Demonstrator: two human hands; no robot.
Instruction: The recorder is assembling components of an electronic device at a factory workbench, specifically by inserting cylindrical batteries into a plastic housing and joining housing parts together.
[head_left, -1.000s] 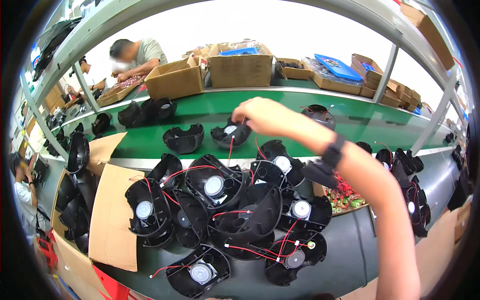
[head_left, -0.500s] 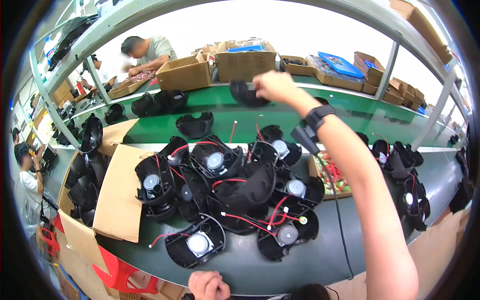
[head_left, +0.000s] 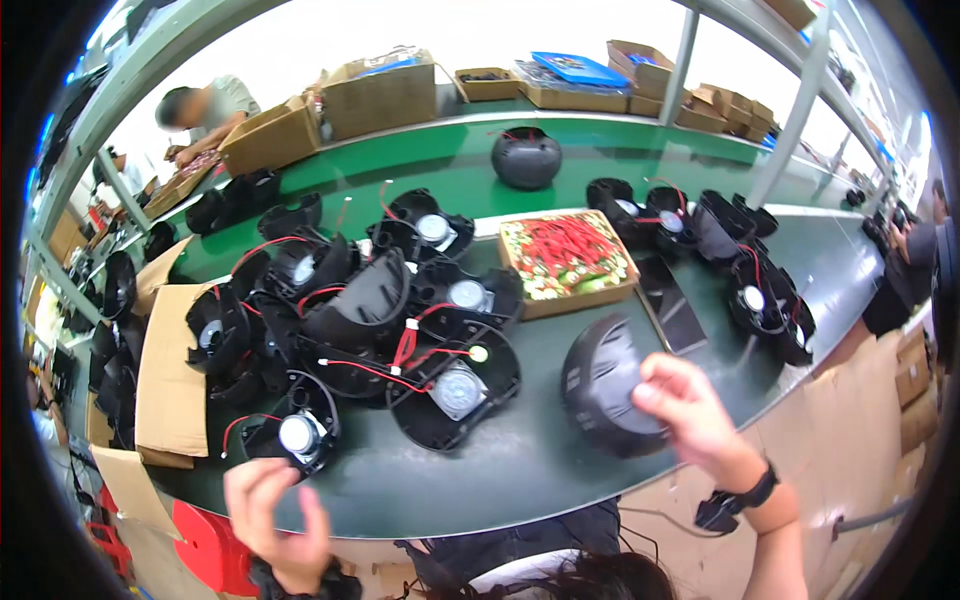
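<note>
My right hand (head_left: 702, 418) grips the edge of a black rounded plastic shell (head_left: 598, 392), held above the near right part of the bench. My left hand (head_left: 268, 515) is at the bench's front edge with fingers apart and nothing in them. Just beyond it lies a black half shell with a round speaker (head_left: 298, 434). To the right of that sits a larger half shell with a speaker (head_left: 458, 390) and red wires. More black shells (head_left: 360, 305), some with speakers and red leads, are heaped behind these.
A cardboard box of red-wired small parts (head_left: 570, 262) stands mid-bench beside a dark flat panel (head_left: 670, 305). A rounded black housing (head_left: 527, 158) sits on the green belt (head_left: 420, 170). Shells pile up at the right (head_left: 770, 300). An open carton (head_left: 172, 385) stands left. A person (head_left: 205, 110) works far left.
My right hand has come back from the green belt to the near right of the bench with a black shell. My left hand has opened and moved left. The view has turned right.
</note>
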